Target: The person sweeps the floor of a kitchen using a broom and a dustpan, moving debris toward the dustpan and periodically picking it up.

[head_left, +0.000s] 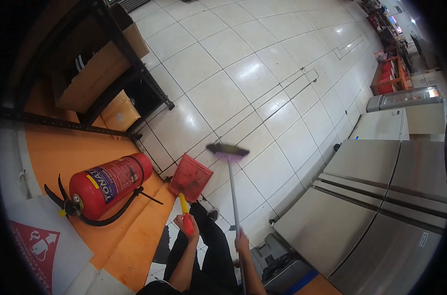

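My left hand [187, 229] is closed around the red and yellow handle of a dustpan. The red dustpan [191, 178] lies tilted beside the orange wall, with dark dirt on its pan. In my right hand [242, 244] is the grey pole of a broom [228, 153]. The broom's head, purple with dark bristles and slightly blurred, is at the tiled floor [272, 123], to the right of the dustpan and apart from it.
A red fire extinguisher [113, 184] with a black hose hangs on the orange wall [51, 152] at left. Beyond it stands a black metal rack [135, 69] with cardboard boxes [93, 78]. Steel refrigerator doors [341, 216] line the right. A red-framed shelf [393, 76] stands far right.
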A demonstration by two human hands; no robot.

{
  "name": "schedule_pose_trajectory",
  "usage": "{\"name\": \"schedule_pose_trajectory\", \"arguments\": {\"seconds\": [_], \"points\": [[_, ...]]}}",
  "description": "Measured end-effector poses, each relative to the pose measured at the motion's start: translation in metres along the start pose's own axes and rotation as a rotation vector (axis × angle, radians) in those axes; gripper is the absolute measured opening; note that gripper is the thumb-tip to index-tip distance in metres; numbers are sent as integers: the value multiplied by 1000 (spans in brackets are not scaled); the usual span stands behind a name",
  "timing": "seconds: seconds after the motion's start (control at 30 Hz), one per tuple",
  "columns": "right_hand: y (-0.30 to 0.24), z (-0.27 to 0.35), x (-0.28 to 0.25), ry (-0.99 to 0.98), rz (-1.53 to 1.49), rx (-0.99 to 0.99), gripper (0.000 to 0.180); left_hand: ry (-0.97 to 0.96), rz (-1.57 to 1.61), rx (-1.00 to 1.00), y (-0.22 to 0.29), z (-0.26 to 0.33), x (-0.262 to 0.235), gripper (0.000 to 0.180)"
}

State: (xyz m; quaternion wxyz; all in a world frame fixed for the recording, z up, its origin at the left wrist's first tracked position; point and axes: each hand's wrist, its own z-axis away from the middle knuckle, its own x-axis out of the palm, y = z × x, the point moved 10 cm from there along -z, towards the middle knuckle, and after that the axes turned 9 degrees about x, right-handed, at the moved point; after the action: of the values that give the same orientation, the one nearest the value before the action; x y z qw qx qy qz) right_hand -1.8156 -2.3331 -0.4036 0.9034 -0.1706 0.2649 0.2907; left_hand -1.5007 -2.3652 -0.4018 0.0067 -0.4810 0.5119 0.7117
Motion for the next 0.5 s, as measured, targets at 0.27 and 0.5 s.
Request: {"name": "schedule_pose_trajectory", "arguments": {"seconds": [0.27, 0.5], "points": [[-165, -175, -103, 88, -302, -63, 42, -42, 76, -26, -21, -39, 25, 19], [-10, -79, -98, 314, -87, -354, 48, -161, 86, 3, -38, -70, 61, 21]]}}
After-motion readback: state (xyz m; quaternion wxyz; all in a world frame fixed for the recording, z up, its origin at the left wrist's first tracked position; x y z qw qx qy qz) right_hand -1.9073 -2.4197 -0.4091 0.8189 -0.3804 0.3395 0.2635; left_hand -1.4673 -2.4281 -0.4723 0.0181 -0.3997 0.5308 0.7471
